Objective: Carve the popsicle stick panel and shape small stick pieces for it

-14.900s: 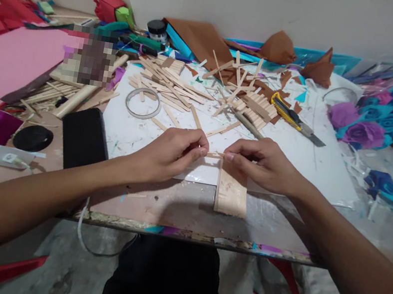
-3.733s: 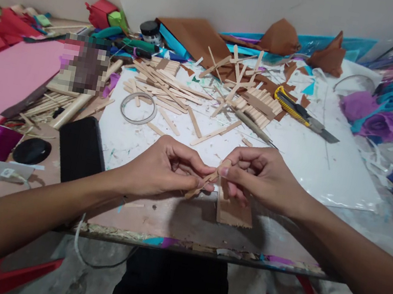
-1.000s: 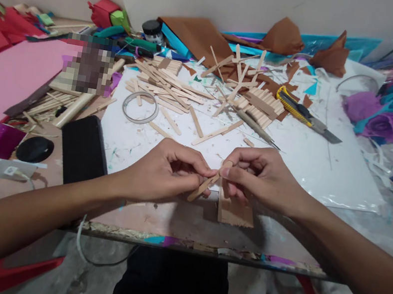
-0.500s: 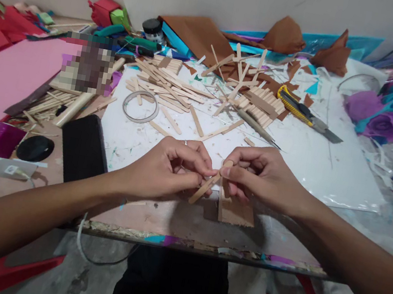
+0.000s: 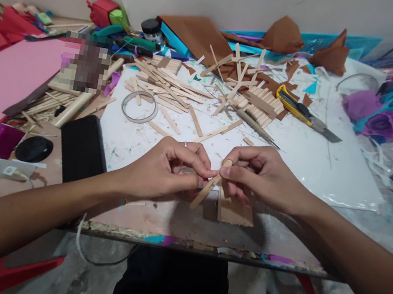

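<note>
A wooden craft stick slants between my two hands, its lower end pointing toward me and to the left. My right hand pinches the upper end between thumb and forefinger. My left hand is closed at the stick's middle, forefinger and thumb against it; exactly how its fingertips grip is partly hidden. A notch or small chip shows along the stick near the left fingertips. Beneath my right hand lies a flat wooden block, partly covered by the fingers.
Loose craft sticks and a tape roll lie on white board. Beyond my right hand are a pointed tool and yellow cutter, blade out. A phone sits left; paper flowers are at right.
Earlier the hands held a thin wooden piece level above the block; now a craft stick slants between them. Over the last second its lower end has swung slightly down, away from my left thumb.
</note>
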Demonstrator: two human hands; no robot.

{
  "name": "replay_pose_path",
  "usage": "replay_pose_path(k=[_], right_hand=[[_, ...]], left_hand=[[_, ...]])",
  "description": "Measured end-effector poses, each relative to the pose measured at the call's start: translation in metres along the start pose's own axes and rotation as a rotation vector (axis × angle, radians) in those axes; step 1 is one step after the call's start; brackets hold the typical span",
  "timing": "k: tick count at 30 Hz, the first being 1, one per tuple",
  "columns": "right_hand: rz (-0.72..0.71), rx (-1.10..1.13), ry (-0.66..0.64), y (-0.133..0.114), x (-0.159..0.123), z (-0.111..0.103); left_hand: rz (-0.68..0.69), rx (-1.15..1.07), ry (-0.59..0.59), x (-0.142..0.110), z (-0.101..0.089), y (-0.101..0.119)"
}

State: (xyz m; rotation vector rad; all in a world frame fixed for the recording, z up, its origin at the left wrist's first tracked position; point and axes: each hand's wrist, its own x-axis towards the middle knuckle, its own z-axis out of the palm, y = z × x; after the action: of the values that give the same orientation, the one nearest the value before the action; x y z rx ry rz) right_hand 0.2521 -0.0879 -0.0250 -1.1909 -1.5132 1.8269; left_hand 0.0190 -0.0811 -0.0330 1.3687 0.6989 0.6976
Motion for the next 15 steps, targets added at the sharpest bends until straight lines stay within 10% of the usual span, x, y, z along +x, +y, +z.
replay_pose_path(k=[15], right_hand=[[0.003, 0.034, -0.009, 0.0001, 0.0003, -0.0002]], left_hand=[[-0.07, -0.114, -0.005, -0.0014, 0.001, -0.0021]])
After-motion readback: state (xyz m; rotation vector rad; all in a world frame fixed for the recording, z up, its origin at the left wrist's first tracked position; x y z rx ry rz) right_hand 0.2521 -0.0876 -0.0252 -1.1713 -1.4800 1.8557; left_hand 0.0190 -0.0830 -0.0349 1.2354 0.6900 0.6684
